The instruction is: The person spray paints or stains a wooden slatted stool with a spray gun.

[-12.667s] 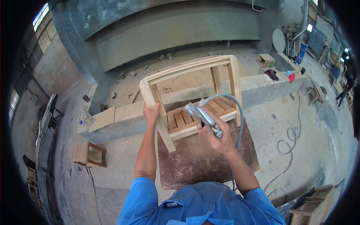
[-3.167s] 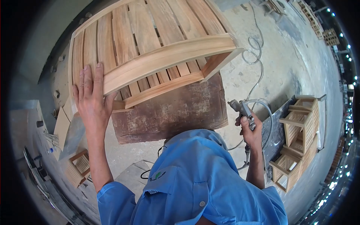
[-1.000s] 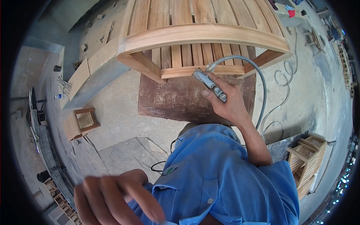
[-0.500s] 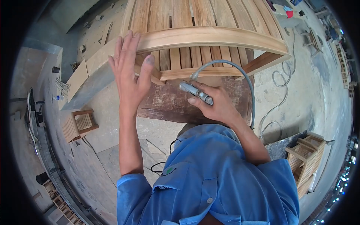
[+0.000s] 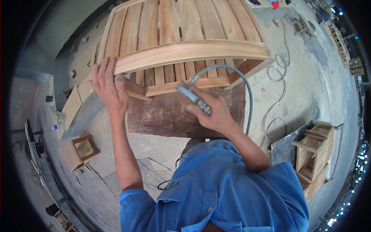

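Note:
A slatted wooden furniture piece, like a small table or bench, stands in front of me with its long rail toward me. My left hand lies at the left end of that rail, fingers stretched over the corner and thumb apart. My right hand is closed around a small metal air gun. From the air gun's far end a grey hose arcs up and back toward my right forearm. The air gun is in front of the lower slats, apart from my left hand; its exact kind is partly hidden by my fingers.
The piece rests on a worn brown board. A small slatted wooden item sits on the floor at left, and stacked wooden pieces stand at right. A coiled hose trails across the right floor. A grey ledge runs along the left.
My view has shifted, so the furniture appears lower and further left. My left hand stays at the rail's left corner. The right hand still holds the air gun near the lower slats.

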`<state>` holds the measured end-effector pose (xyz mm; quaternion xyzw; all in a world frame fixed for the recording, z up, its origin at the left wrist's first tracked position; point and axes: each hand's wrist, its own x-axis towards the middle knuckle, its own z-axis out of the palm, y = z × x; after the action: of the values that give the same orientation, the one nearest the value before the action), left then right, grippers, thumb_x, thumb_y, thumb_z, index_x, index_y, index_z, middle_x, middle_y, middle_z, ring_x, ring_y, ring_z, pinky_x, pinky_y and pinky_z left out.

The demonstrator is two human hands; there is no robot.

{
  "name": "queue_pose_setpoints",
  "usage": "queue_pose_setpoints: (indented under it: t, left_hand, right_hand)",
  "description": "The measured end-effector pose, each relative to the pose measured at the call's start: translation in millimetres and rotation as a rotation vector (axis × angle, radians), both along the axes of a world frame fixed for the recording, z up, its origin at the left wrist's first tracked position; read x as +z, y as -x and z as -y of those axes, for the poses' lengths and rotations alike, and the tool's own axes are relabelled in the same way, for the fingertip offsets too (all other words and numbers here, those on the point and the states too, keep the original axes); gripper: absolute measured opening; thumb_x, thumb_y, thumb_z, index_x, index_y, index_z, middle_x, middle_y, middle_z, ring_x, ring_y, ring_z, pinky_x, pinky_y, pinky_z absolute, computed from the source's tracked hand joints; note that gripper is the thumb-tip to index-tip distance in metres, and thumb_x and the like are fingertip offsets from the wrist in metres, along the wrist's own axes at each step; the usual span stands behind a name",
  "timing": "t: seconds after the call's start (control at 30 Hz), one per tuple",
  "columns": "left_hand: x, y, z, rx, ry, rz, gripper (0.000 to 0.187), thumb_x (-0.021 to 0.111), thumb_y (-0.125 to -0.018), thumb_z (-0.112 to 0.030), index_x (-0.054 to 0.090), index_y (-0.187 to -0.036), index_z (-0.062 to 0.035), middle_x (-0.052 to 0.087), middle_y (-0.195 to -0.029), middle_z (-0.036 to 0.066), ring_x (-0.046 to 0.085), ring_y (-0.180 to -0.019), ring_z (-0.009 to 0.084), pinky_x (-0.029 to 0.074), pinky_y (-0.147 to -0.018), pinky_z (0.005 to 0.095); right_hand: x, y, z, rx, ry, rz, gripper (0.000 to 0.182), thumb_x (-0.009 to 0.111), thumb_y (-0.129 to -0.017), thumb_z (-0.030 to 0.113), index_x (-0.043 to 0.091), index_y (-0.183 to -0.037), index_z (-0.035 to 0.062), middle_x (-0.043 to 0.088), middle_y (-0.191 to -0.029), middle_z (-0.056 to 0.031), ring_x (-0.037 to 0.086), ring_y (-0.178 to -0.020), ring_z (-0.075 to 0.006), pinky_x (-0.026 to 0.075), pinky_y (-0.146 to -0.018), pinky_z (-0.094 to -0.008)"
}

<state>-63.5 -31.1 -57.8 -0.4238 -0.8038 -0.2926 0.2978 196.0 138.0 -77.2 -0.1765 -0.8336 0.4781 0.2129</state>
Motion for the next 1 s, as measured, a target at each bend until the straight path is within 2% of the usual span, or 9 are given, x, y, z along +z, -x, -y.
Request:
queue_pose_setpoints:
  t: [0.1, 0.17, 0.23, 0.3, 0.43, 0.47, 0.6, 0.87, 1.0]
  left_hand:
    - [3, -3, -5, 0.055, 0.051, -0.146, 0.047, 0.037, -0.108, -0.035, 0.058, -0.139, -0.0078, 0.056, -0.143, 0.013, 0.037, -0.141, 0.0372, 0.02, -0.118, 0.0462]
    - [-1, 9, -3, 0.07, 0.07, -0.151, 0.047, 0.036, -0.108, -0.036, 0.057, -0.141, -0.008, 0.053, -0.146, 0.013, 0.035, -0.143, 0.0378, 0.02, -0.119, 0.0469]
    - [-6, 26, -6, 0.089, 0.036, -0.11, 0.048, 0.04, -0.107, -0.043, 0.053, -0.145, -0.0185, 0.046, -0.154, 0.008, 0.027, -0.149, 0.0383, 0.014, -0.116, 0.0669]
    - [-9, 20, -11, 0.165, 0.052, -0.118, 0.049, 0.043, -0.107, -0.039, 0.049, -0.148, -0.0124, 0.041, -0.157, 0.013, 0.028, -0.149, 0.0397, 0.019, -0.117, 0.0624]
    - [-67, -67, -27, 0.072, -0.331, 0.378, 0.05, 0.051, -0.104, -0.021, 0.044, -0.147, 0.0024, 0.041, -0.154, 0.024, 0.038, -0.144, 0.0364, 0.028, -0.118, 0.0413]
    - [-90, -104, -34, 0.032, -0.333, 0.512, 0.05, 0.051, -0.104, -0.02, 0.044, -0.148, 0.0019, 0.044, -0.153, 0.023, 0.041, -0.142, 0.0343, 0.029, -0.118, 0.0408]
    - [-130, -257, -78, -0.181, -0.322, 1.057, 0.046, 0.048, -0.107, -0.024, 0.049, -0.145, 0.0005, 0.051, -0.149, 0.018, 0.044, -0.141, 0.0273, 0.031, -0.117, 0.0358]
    - [-139, -322, -105, -0.249, -0.616, 1.518, 0.074, 0.033, -0.106, -0.054, 0.016, -0.161, -0.0078, 0.014, -0.168, 0.013, 0.016, -0.155, 0.0322, 0.01, -0.12, 0.0628]
    - [-140, -313, -90, -0.19, -0.64, 1.499, 0.071, 0.028, -0.107, -0.053, 0.015, -0.162, -0.0104, 0.013, -0.169, 0.012, 0.014, -0.155, 0.0317, 0.008, -0.12, 0.0626]
  right_hand:
    - [-7, -61, -1, 0.034, -0.067, 0.002, 0.055, 0.076, -0.086, 0.034, 0.063, -0.131, 0.004, 0.072, -0.089, -0.0226, 0.071, -0.082, -0.0407, 0.056, -0.071, -0.0446]
    - [-15, -102, -2, 0.012, -0.039, 0.069, 0.054, 0.076, -0.086, 0.033, 0.063, -0.131, 0.0052, 0.072, -0.091, -0.0228, 0.071, -0.083, -0.0413, 0.056, -0.072, -0.0439]
    - [-23, -135, -6, -0.007, -0.006, 0.134, 0.054, 0.076, -0.086, 0.031, 0.063, -0.132, 0.0065, 0.072, -0.093, -0.023, 0.071, -0.084, -0.0419, 0.056, -0.073, -0.0433]
    - [-32, -168, -15, -0.065, 0.088, 0.203, 0.055, 0.077, -0.085, 0.028, 0.063, -0.133, 0.0057, 0.072, -0.098, -0.0225, 0.07, -0.086, -0.0433, 0.056, -0.076, -0.0431]
    - [-41, -237, -36, -0.144, 0.175, 0.142, 0.056, 0.077, -0.084, 0.024, 0.062, -0.133, 0.0025, 0.071, -0.102, -0.0248, 0.073, -0.091, -0.0351, 0.056, -0.081, -0.0391]
    - [-47, -257, -45, -0.123, 0.182, 0.12, 0.058, 0.068, -0.096, 0.039, 0.058, -0.137, -0.0019, 0.068, -0.09, -0.01, 0.062, -0.081, -0.0134, 0.052, -0.078, -0.0308]
    - [-48, -320, -66, -0.153, 0.295, -0.001, 0.065, 0.064, -0.097, 0.048, 0.058, -0.137, -0.0037, 0.066, -0.09, -0.009, 0.061, -0.078, -0.0145, 0.051, -0.073, -0.0309]
    - [-6, -377, -82, -0.031, 0.085, -0.258, 0.056, 0.071, -0.092, 0.029, 0.059, -0.136, -0.0026, 0.07, -0.088, -0.0124, 0.068, -0.078, -0.0173, 0.054, -0.075, -0.0297]
    - [2, -384, -88, 0.033, 0.058, -0.334, 0.057, 0.072, -0.091, 0.031, 0.059, -0.136, -0.0026, 0.07, -0.088, -0.0126, 0.068, -0.078, -0.0173, 0.054, -0.075, -0.0298]
